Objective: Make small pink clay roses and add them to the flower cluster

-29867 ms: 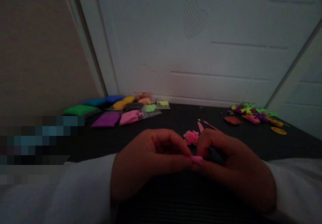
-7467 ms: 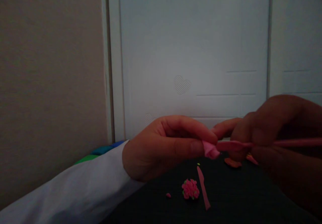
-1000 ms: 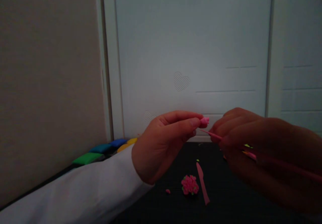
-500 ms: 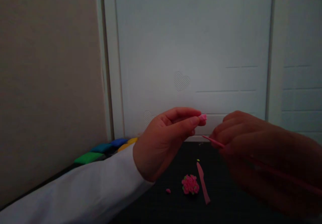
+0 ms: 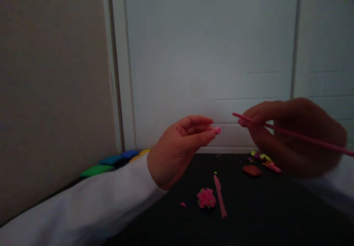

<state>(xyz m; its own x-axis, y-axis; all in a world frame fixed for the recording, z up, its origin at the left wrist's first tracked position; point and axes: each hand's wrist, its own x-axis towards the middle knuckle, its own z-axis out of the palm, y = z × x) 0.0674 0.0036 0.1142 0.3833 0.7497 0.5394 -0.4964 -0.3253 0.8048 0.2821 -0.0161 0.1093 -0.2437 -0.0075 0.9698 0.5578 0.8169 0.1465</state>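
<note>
Between thumb and fingers, my left hand (image 5: 181, 146) pinches a small pink clay flower (image 5: 218, 130) that pokes out past the fingertips. To the right and a little higher, my right hand (image 5: 287, 135) grips a thin pink modelling tool (image 5: 301, 134), its short end pointing left at the clay but apart from it. Below the hands, a cluster of pink clay flowers with green bits (image 5: 206, 198) lies on the dark table (image 5: 249, 216). A pink plastic clay knife (image 5: 220, 196) lies just right of the cluster. A tiny pink clay lump (image 5: 183, 204) sits left of it.
Green (image 5: 96, 170), blue (image 5: 129, 154) and yellow clay packs stand at the back left, partly behind my left sleeve. At the back right lie a reddish-brown piece (image 5: 252, 170) and several colourful clay pieces (image 5: 272, 167). A white panel (image 5: 210, 47) rises behind the table.
Over the last second my right hand has risen and turned, drawing the tool up and away from the clay. My left hand has shifted slightly left, and the flower's end now faces me more.
</note>
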